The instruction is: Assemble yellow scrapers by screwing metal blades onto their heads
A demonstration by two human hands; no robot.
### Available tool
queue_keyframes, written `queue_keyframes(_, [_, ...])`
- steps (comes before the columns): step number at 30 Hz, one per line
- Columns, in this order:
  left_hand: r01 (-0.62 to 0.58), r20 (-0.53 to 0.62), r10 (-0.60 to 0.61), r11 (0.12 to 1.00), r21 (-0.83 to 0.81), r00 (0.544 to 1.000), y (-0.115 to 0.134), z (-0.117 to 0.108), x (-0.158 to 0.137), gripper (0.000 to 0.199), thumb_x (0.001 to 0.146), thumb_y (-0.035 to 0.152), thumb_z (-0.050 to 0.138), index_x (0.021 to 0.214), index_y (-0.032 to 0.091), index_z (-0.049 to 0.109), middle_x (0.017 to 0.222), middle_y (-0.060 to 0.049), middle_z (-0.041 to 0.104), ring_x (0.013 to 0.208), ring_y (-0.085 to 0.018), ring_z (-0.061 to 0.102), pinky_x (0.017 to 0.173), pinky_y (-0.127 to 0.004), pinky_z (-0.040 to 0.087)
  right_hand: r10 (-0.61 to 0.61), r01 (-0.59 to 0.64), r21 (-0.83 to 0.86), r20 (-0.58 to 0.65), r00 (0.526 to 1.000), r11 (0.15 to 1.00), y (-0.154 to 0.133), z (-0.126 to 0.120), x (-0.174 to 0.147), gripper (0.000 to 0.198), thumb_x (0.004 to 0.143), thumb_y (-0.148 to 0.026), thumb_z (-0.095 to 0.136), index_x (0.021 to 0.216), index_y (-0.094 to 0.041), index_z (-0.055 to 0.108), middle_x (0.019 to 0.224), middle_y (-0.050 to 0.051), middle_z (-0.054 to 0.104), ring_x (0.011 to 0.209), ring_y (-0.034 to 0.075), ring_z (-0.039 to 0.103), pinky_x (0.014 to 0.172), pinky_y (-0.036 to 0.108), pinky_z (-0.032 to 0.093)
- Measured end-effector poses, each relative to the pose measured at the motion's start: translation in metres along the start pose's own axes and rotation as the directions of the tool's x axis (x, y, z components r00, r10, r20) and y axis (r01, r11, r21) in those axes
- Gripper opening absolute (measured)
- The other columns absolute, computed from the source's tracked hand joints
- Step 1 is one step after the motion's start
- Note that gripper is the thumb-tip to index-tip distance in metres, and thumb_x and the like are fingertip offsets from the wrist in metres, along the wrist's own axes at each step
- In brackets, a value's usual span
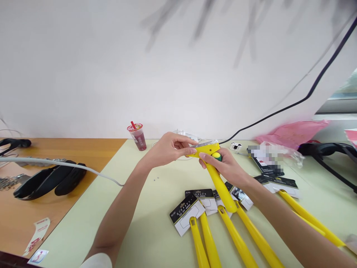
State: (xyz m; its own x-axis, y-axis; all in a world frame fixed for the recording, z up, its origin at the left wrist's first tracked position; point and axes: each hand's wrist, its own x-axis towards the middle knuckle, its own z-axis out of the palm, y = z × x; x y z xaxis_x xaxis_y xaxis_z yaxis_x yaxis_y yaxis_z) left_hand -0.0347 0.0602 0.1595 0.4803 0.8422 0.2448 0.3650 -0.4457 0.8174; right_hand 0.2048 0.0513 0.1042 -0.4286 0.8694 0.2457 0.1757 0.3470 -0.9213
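Note:
My right hand is closed around a yellow scraper, near its head, with the long handle slanting down toward me. A green-and-yellow rounded end, like a screwdriver handle's, shows in the same hand; a thin metal rod sticks out beyond the knuckles. My left hand pinches the left end of the scraper head, thumb on the near side and fingers over the metal blade. Below lie several yellow scraper handles with black-and-white cards. Two tiny screw-like bits rest left of them.
A lidded drink cup with a red straw stands near the wall. At right are a pink plastic bag, a dark phone-like item and more yellow handles. Black padded pieces lie left; a white cable crosses there.

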Motion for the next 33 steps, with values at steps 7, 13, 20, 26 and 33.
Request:
queue_keyframes(7, [-0.050, -0.080, 0.047, 0.998, -0.038, 0.996, -0.0051, -0.0022, 0.0034, 0.046, 0.099, 0.061, 0.070, 0.113, 0.020, 0.086, 0.112, -0.010, 0.082, 0.095, -0.022, 0.072, 0.082, -0.033, 0.060, -0.033, 0.035, 0.027, -0.058, 0.998, 0.999, 0.0063, -0.0009, 0.0004, 0.051, 0.100, -0.065, 0.068, 0.074, -0.021, 0.066, 0.058, -0.004, 0.045, 0.052, 0.012, 0.040, 0.050, 0.030, 0.032])
queue_keyframes(13, [-0.058, -0.126, 0.054, 0.998, -0.027, 0.991, -0.0039, 0.0000, 0.0034, 0.043, 0.096, 0.061, 0.075, 0.109, 0.021, 0.086, 0.108, -0.010, 0.082, 0.097, -0.022, 0.073, 0.082, -0.033, 0.060, -0.037, 0.038, 0.006, -0.116, 0.993, 0.999, 0.0083, -0.0016, 0.0011, 0.051, 0.099, -0.066, 0.068, 0.075, -0.021, 0.068, 0.062, -0.002, 0.050, 0.052, 0.013, 0.041, 0.049, 0.031, 0.034])
queue_keyframes(20, [-0.072, -0.138, 0.068, 0.997, -0.022, 0.988, 0.0001, 0.0029, 0.0031, 0.037, 0.093, 0.055, 0.080, 0.099, 0.019, 0.086, 0.100, -0.009, 0.083, 0.092, -0.021, 0.073, 0.082, -0.033, 0.058, -0.050, 0.046, -0.044, -0.073, 0.996, 0.998, 0.0049, -0.0014, 0.0007, 0.050, 0.101, -0.064, 0.065, 0.076, -0.022, 0.068, 0.058, -0.003, 0.047, 0.051, 0.013, 0.041, 0.050, 0.030, 0.034])
queue_keyframes(26, [-0.061, -0.123, 0.059, 0.998, -0.015, 0.991, 0.0021, 0.0004, 0.0012, 0.038, 0.092, 0.055, 0.080, 0.098, 0.018, 0.087, 0.099, -0.010, 0.083, 0.092, -0.022, 0.074, 0.081, -0.033, 0.059, -0.053, 0.050, -0.049, -0.061, 0.997, 0.998, 0.0047, -0.0008, -0.0001, 0.050, 0.101, -0.065, 0.066, 0.074, -0.022, 0.068, 0.060, -0.003, 0.049, 0.053, 0.013, 0.042, 0.052, 0.031, 0.035])
queue_keyframes(33, [-0.035, -0.068, 0.033, 0.999, -0.028, 0.997, -0.0023, -0.0055, -0.0004, 0.040, 0.089, 0.056, 0.082, 0.095, 0.017, 0.086, 0.096, -0.010, 0.082, 0.090, -0.022, 0.073, 0.077, -0.033, 0.058, -0.046, 0.044, -0.050, -0.052, 0.998, 0.998, 0.0061, 0.0010, -0.0021, 0.049, 0.102, -0.062, 0.066, 0.074, -0.022, 0.069, 0.060, -0.002, 0.050, 0.054, 0.014, 0.043, 0.053, 0.032, 0.034])
